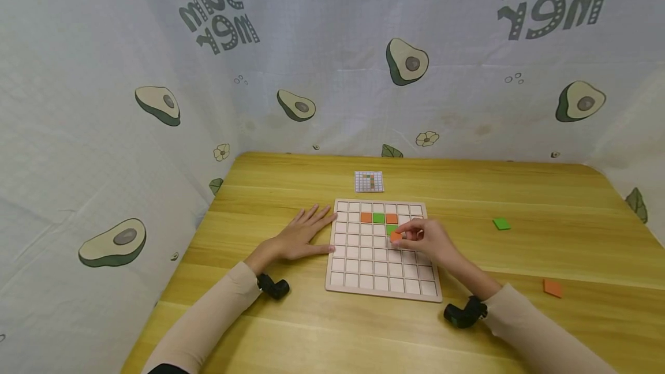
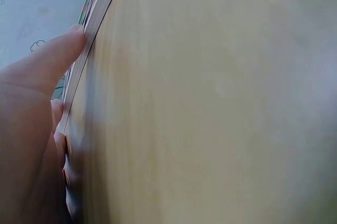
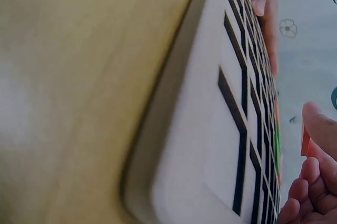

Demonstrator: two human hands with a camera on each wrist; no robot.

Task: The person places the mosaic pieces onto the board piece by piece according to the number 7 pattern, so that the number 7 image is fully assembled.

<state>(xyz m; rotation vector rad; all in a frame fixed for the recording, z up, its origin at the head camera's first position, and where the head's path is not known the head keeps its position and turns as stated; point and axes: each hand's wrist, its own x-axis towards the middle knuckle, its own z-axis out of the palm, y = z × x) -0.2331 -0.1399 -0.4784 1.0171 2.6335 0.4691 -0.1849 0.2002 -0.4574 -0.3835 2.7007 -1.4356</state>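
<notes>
A pale square grid board (image 1: 358, 273) lies on the table, with orange and green square tiles in some cells. One row holds an orange tile (image 1: 366, 217), a green tile (image 1: 378, 218) and another orange tile (image 1: 392, 219); a second green tile (image 1: 391, 229) sits below the last. My right hand (image 1: 428, 241) pinches an orange tile (image 3: 305, 140) between thumb and fingers, over the cell under that green tile. My left hand (image 1: 303, 234) lies spread on the table, its thumb and a fingertip touching the board's left edge.
A small card (image 1: 369, 182) with a printed coloured grid lies behind the board. To the right are a loose green tile (image 1: 501, 224) and a loose orange tile (image 1: 553, 288). An avocado-print curtain (image 1: 343, 74) hangs behind the wooden table (image 1: 291, 333).
</notes>
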